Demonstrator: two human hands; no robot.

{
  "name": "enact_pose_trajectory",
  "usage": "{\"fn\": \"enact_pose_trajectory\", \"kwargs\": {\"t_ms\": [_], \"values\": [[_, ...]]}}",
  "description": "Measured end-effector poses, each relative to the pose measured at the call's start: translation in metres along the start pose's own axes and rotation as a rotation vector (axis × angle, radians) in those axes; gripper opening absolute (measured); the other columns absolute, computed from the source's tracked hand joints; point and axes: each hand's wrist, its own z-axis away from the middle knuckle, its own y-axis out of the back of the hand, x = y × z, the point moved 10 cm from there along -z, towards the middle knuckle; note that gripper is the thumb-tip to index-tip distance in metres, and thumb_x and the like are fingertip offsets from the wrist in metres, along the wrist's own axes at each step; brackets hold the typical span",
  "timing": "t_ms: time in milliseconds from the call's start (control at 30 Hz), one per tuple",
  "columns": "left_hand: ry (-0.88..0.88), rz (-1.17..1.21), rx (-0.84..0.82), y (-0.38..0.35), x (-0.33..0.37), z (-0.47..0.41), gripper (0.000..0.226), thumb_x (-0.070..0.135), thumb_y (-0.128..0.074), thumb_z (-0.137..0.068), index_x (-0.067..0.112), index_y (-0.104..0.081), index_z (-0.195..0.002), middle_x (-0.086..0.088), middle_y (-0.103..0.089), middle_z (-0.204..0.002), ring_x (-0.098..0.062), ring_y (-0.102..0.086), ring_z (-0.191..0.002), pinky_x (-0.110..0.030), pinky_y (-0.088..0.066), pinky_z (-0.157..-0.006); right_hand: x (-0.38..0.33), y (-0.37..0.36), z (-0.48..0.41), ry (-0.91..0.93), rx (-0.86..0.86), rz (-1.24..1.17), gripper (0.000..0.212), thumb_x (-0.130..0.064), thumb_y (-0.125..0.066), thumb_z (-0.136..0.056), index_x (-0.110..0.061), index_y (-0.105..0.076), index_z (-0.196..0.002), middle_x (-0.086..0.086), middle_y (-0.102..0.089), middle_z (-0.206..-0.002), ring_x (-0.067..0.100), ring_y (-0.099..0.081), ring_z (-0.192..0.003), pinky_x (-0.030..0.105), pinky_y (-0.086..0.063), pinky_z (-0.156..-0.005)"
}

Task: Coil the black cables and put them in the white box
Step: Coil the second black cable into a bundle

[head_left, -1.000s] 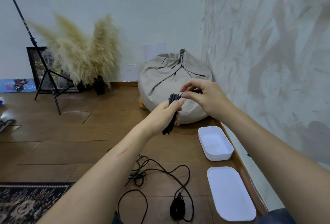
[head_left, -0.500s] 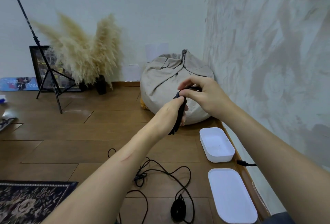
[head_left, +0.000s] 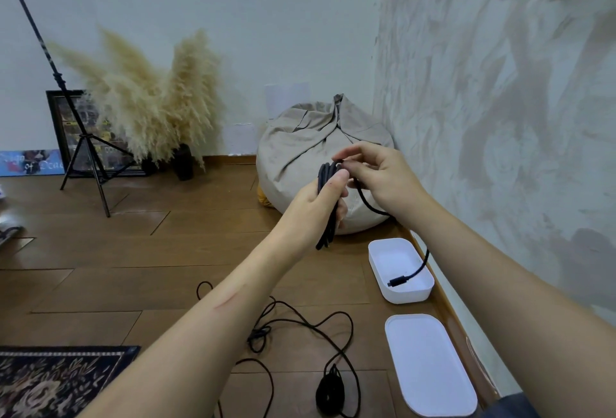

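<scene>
My left hand grips a coil of black cable held up above the floor, loops hanging below the fist. My right hand pinches the same cable at the top of the coil. The cable's loose tail swings down under my right wrist, and its plug end hangs over the open white box on the floor by the wall. A second black cable lies tangled on the wooden floor below my left forearm, with a black round piece at its end.
The box's white lid lies flat just nearer than the box. A beige bean bag sits in the corner behind my hands. Pampas grass, a black tripod and a patterned rug stand to the left.
My right hand has laid another loop onto the coil. The cable's free end has lifted off the floor by the wall and now dangles over the white box.
</scene>
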Motion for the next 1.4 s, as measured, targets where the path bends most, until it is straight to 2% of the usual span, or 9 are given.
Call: {"fn": "enact_pose_trajectory", "kwargs": {"t_ms": [200, 433, 600, 800, 900, 1000, 1167, 1267, 1400], "values": [[0.024, -0.054, -0.067, -0.005, 0.003, 0.004, 0.040, 0.046, -0.040, -0.107, 0.009, -0.054, -0.102, 0.005, -0.056, -0.065, -0.013, -0.055, -0.067, -0.037, -0.049, -0.078, 0.002, -0.002, 0.001, 0.033, -0.030, 0.002, 0.021, -0.002, -0.052, -0.101, -0.013, -0.070, -0.102, 0.009, -0.068, -0.086, 0.010, -0.070, -0.078, 0.032, -0.058, -0.080], [0.002, -0.118, -0.105, -0.014, 0.014, 0.009, 0.030, 0.031, -0.044, -0.108, 0.003, -0.054, -0.106, 0.004, -0.057, -0.068, -0.012, -0.055, -0.069, -0.030, -0.047, -0.074, 0.008, -0.003, 0.003, 0.051, -0.015, 0.057, 0.034, -0.006, -0.046, -0.104, -0.028, -0.072, -0.103, 0.004, -0.071, -0.094, 0.022, -0.069, -0.087, 0.036, -0.055, -0.076], [-0.075, -0.085, -0.055, -0.005, 0.027, 0.008, 0.034, 0.029, -0.042, -0.109, 0.001, -0.057, -0.098, 0.004, -0.056, -0.066, -0.011, -0.056, -0.068, -0.049, -0.052, -0.088, 0.025, -0.009, 0.003, -0.044, -0.033, 0.025, 0.018, -0.020, -0.049, -0.105, -0.022, -0.067, -0.105, 0.014, -0.071, -0.088, 0.033, -0.067, -0.075, 0.038, -0.057, -0.066], [-0.110, 0.043, -0.091, -0.008, 0.040, 0.010, 0.047, 0.037, -0.046, -0.101, -0.008, -0.057, -0.093, -0.006, -0.054, -0.071, -0.016, -0.058, -0.073, -0.044, -0.052, -0.084, 0.022, -0.017, 0.005, 0.001, -0.065, -0.041, 0.033, -0.017, -0.045, -0.107, -0.020, -0.060, -0.078, -0.008, -0.060, -0.059, 0.011, -0.059, -0.059, 0.027, -0.052, -0.064], [-0.133, 0.182, 0.058, 0.012, 0.047, 0.005, 0.029, 0.031, -0.048, -0.106, 0.003, -0.056, -0.098, -0.005, -0.053, -0.070, -0.024, -0.055, -0.071, -0.037, -0.050, -0.075, 0.030, -0.050, 0.013, 0.021, -0.230, 0.133, 0.032, -0.006, -0.046, -0.102, -0.034, -0.051, -0.087, -0.009, -0.059, -0.075, -0.001, -0.054, -0.067, 0.018, -0.045, -0.072], [-0.121, 0.196, 0.248, 0.038, 0.038, -0.002, 0.021, 0.027, -0.048, -0.107, 0.008, -0.052, -0.098, 0.003, -0.053, -0.070, -0.014, -0.054, -0.070, -0.033, -0.051, -0.079, 0.059, -0.091, 0.032, -0.115, -0.432, 0.301, 0.031, -0.009, -0.047, -0.101, -0.039, -0.047, -0.094, 0.001, -0.070, -0.081, 0.013, -0.067, -0.080, 0.033, -0.053, -0.080], [-0.141, -0.068, 0.466, 0.065, 0.019, -0.005, 0.035, 0.046, -0.053, -0.102, 0.013, -0.053, -0.111, 0.007, -0.061, -0.089, -0.014, -0.059, -0.088, -0.039, -0.047, -0.089, 0.047, -0.126, 0.038, -0.214, -0.513, 0.109, 0.010, -0.013, -0.047, -0.103, -0.009, -0.056, -0.105, 0.004, -0.070, -0.078, 0.022, -0.069, -0.076, 0.044, -0.061, -0.082], [-0.114, -0.186, 0.581, 0.086, 0.014, -0.002, 0.052, 0.048, -0.051, -0.103, 0.007, -0.045, -0.134, 0.007, -0.058, -0.107, -0.017, -0.056, -0.111, -0.036, -0.044, -0.098, 0.045, -0.126, 0.042, -0.235, -0.538, 0.090, 0.014, -0.014, -0.049, -0.103, -0.008, -0.058, -0.112, 0.005, -0.070, -0.084, 0.016, -0.068, -0.075, 0.038, -0.058, -0.079], [-0.032, -0.281, 0.659, 0.108, -0.009, -0.001, 0.055, 0.051, -0.048, -0.102, 0.003, -0.045, -0.130, -0.007, -0.060, -0.116, -0.030, -0.056, -0.115, -0.048, -0.045, -0.100, 0.046, -0.130, 0.050, -0.242, -0.636, 0.258, 0.026, -0.008, -0.052, -0.100, -0.012, -0.057, -0.125, 0.007, -0.069, -0.098, 0.014, -0.064, -0.071, 0.031, -0.058, -0.070]]}}
